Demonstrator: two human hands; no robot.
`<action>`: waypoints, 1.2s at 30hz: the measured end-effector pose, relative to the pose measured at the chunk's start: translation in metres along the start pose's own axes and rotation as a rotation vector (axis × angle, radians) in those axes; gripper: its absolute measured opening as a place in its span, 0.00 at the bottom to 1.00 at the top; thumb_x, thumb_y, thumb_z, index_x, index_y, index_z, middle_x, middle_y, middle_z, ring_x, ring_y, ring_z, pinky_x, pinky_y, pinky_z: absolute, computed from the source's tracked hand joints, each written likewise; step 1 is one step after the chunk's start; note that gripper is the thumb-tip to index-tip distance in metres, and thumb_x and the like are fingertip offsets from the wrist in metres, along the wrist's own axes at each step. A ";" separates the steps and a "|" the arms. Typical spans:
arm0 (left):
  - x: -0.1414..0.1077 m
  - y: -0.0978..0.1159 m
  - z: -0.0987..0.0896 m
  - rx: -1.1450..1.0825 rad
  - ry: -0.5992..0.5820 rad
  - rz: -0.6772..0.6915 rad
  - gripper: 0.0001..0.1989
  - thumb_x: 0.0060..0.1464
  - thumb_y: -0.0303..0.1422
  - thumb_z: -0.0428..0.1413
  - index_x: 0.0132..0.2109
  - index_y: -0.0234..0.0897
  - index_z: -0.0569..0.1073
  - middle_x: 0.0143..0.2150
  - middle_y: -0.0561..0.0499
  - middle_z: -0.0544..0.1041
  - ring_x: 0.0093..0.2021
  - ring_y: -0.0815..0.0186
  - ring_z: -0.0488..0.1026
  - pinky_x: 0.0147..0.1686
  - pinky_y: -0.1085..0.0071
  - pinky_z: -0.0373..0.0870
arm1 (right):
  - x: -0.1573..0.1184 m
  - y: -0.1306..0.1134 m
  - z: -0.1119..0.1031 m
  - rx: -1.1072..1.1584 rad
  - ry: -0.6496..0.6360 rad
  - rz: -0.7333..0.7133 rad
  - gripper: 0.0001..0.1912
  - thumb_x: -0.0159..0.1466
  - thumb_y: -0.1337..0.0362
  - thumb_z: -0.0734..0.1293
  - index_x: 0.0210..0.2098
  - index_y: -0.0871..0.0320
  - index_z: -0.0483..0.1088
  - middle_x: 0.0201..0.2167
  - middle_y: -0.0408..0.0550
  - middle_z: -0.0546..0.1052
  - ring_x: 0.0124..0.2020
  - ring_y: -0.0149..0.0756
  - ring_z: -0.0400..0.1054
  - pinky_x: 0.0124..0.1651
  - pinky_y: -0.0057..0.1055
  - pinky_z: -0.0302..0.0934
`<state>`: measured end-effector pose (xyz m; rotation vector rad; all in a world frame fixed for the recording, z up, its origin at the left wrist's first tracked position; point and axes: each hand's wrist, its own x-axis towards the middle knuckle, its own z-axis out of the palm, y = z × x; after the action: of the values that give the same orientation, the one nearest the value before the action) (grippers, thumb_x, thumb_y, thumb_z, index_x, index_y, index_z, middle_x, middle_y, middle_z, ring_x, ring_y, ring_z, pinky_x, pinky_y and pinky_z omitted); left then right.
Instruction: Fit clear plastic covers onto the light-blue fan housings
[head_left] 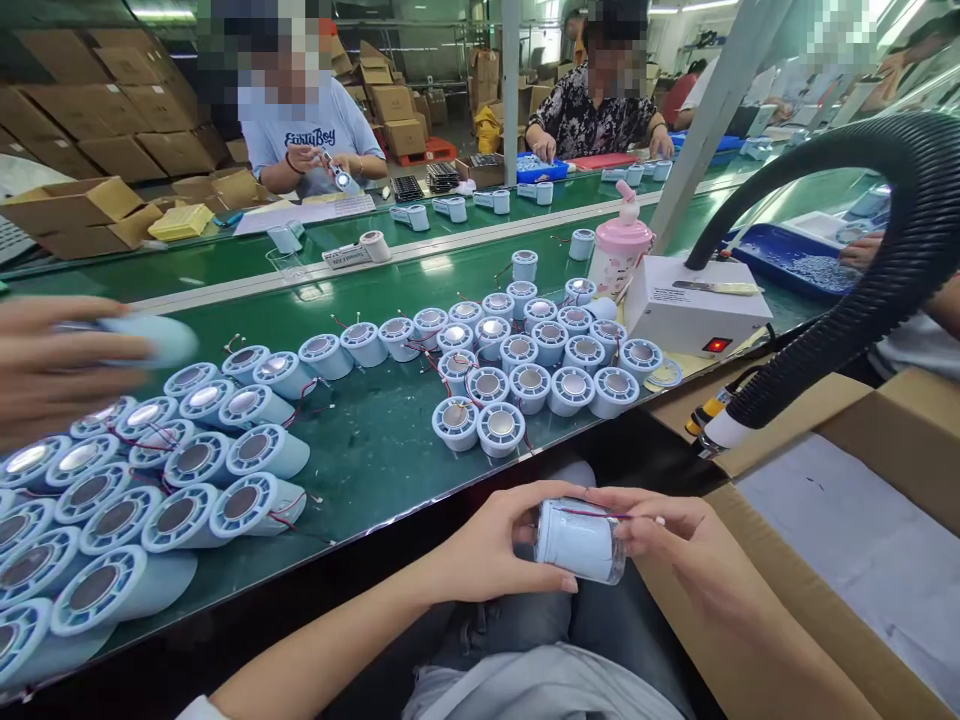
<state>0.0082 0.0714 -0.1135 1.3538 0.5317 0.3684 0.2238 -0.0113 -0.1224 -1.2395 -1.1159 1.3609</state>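
Left fingers point(546, 577) hold the cylinder point(579, 542) crosswise — clear end point(618, 562) rightward; right fingers point(646, 538), its wire point(589, 513).

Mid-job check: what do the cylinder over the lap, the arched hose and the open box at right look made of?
Cylinder: probably moulded plastic, satin pale blue and smooth, with a clear, glossy end.
Arched hose: likely flexible plastic or rubber, black with a slight sheen, judging by its ribs and bend.
Open box: apparently cardboard, matte brown, with folded flaps.
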 end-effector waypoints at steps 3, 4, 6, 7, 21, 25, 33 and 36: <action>0.000 -0.002 0.002 -0.180 0.041 -0.048 0.32 0.42 0.29 0.68 0.55 0.41 0.68 0.51 0.47 0.73 0.48 0.62 0.73 0.47 0.66 0.73 | -0.007 0.004 0.000 -0.246 -0.072 -0.223 0.21 0.56 0.58 0.75 0.49 0.48 0.75 0.60 0.51 0.68 0.61 0.51 0.61 0.59 0.48 0.62; 0.000 -0.002 0.002 -0.224 0.052 -0.067 0.32 0.43 0.30 0.68 0.56 0.41 0.68 0.49 0.47 0.73 0.45 0.63 0.73 0.43 0.67 0.74 | -0.009 0.005 0.001 -0.358 -0.066 -0.281 0.24 0.56 0.60 0.75 0.52 0.48 0.72 0.61 0.51 0.67 0.61 0.50 0.61 0.61 0.48 0.60; 0.000 -0.003 0.002 -0.260 0.053 -0.106 0.33 0.43 0.34 0.67 0.57 0.42 0.66 0.47 0.47 0.74 0.41 0.63 0.74 0.34 0.70 0.75 | -0.012 0.006 0.002 -0.531 -0.036 -0.361 0.24 0.59 0.63 0.73 0.55 0.50 0.70 0.60 0.51 0.68 0.61 0.48 0.62 0.61 0.45 0.61; 0.000 -0.002 0.001 -0.247 0.044 -0.117 0.35 0.43 0.35 0.68 0.58 0.42 0.66 0.47 0.46 0.74 0.40 0.63 0.74 0.32 0.71 0.74 | -0.013 0.005 0.002 -0.572 -0.029 -0.392 0.23 0.60 0.65 0.72 0.55 0.50 0.69 0.60 0.51 0.68 0.60 0.47 0.63 0.60 0.42 0.62; -0.008 0.014 -0.003 0.146 -0.041 0.116 0.37 0.42 0.33 0.69 0.60 0.46 0.67 0.60 0.44 0.68 0.60 0.54 0.67 0.57 0.58 0.68 | -0.019 -0.011 0.004 -0.479 -0.023 -0.279 0.29 0.56 0.65 0.75 0.56 0.50 0.66 0.52 0.47 0.76 0.50 0.41 0.72 0.52 0.29 0.69; -0.007 0.015 -0.002 0.173 -0.055 0.157 0.37 0.42 0.31 0.69 0.60 0.47 0.67 0.61 0.44 0.67 0.61 0.54 0.66 0.57 0.59 0.69 | -0.023 -0.010 0.001 -0.381 -0.042 -0.207 0.27 0.56 0.65 0.75 0.54 0.48 0.67 0.49 0.45 0.76 0.48 0.40 0.73 0.50 0.29 0.70; -0.008 0.017 -0.001 0.156 -0.060 0.149 0.38 0.40 0.28 0.69 0.60 0.48 0.67 0.62 0.46 0.66 0.61 0.54 0.65 0.57 0.59 0.68 | -0.023 -0.007 0.003 -0.154 -0.049 -0.130 0.26 0.56 0.67 0.75 0.52 0.44 0.67 0.48 0.41 0.75 0.49 0.37 0.71 0.48 0.25 0.70; -0.008 0.017 -0.001 0.120 -0.068 0.098 0.38 0.41 0.30 0.69 0.60 0.47 0.67 0.60 0.45 0.68 0.59 0.54 0.68 0.55 0.60 0.70 | -0.021 -0.008 0.004 -0.180 -0.059 -0.132 0.27 0.56 0.67 0.75 0.52 0.43 0.67 0.47 0.40 0.75 0.49 0.36 0.70 0.49 0.25 0.69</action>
<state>0.0020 0.0713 -0.0954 1.5062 0.4375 0.3738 0.2210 -0.0313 -0.1113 -1.2358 -1.3615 1.2259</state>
